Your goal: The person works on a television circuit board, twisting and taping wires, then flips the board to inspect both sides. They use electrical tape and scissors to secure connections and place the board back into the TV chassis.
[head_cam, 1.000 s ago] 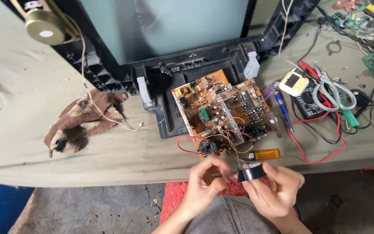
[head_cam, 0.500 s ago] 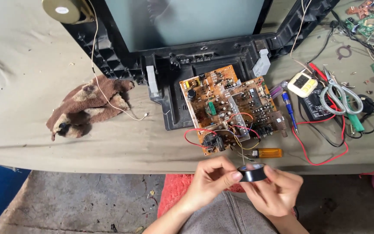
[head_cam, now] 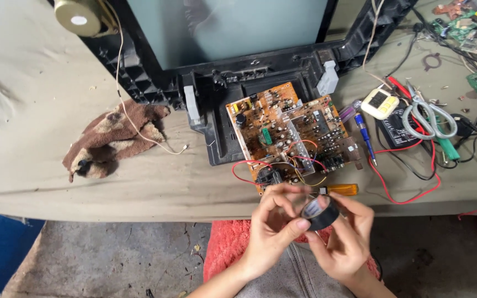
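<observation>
Table (head_cam: 45,182) cloth spreads out beyond our hands, and on it, farthest from us, lies the opened television shell (head_cam: 233,60) with its grey screen facing up. Nearer, just past our fingertips, sits the orange circuit board (head_cam: 288,135), pulled out of the shell, red wires looping off its near edge. Off to the left of our hands lies a brown rag (head_cam: 109,140); well to the right we see a white meter (head_cam: 379,104), grey-handled cutters (head_cam: 429,118), a blue screwdriver (head_cam: 364,135) and a tangle of red leads. An orange-handled tool (head_cam: 342,189) rests right behind our right hand (head_cam: 343,243).

Both hands are closed on a black roll of tape (head_cam: 320,212), held over our lap just short of the table edge. Our left hand (head_cam: 274,232) pinches its rim with thumb and fingers, the right cups it from below. We judge the work at an early point: no strip hangs free yet, and the board's wires look bare of fresh tape.
</observation>
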